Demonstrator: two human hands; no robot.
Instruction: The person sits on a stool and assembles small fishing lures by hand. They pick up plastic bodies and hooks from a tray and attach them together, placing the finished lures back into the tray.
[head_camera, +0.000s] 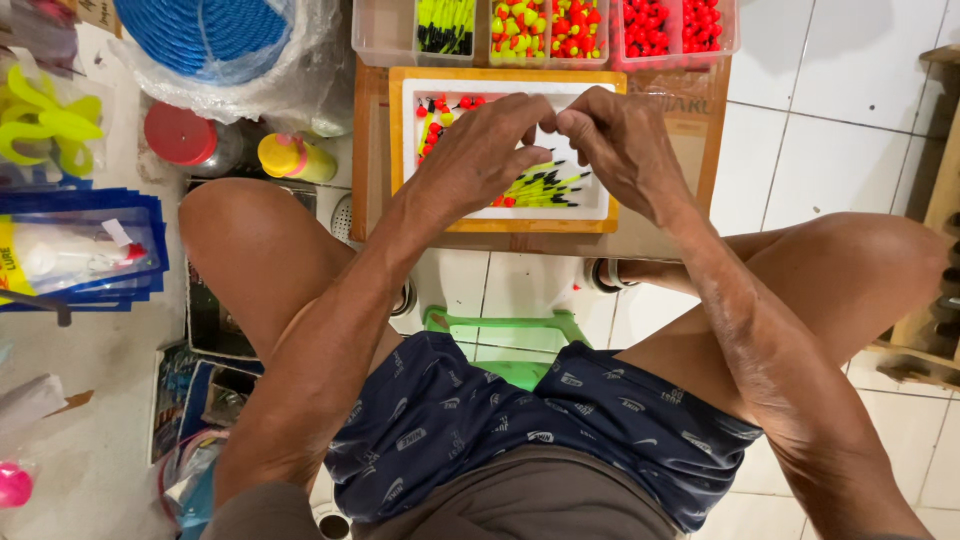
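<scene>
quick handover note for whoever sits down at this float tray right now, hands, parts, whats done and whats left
Left hand: fingertips pinched together over the tray, meeting the right hand; what the grip holds is too small to tell.
Right hand: same, fingertips pinched against the left.
Parts: white tray with wooden rim on a low board in front of the knees. In it, a pile of yellow-and-black float sticks at lower right, and red beads at upper left.
Stock: clear compartment box behind the tray, with yellow sticks, mixed and red beads.
Done: cannot tell from the tray.
Left: the loose sticks and beads in the tray.
</scene>
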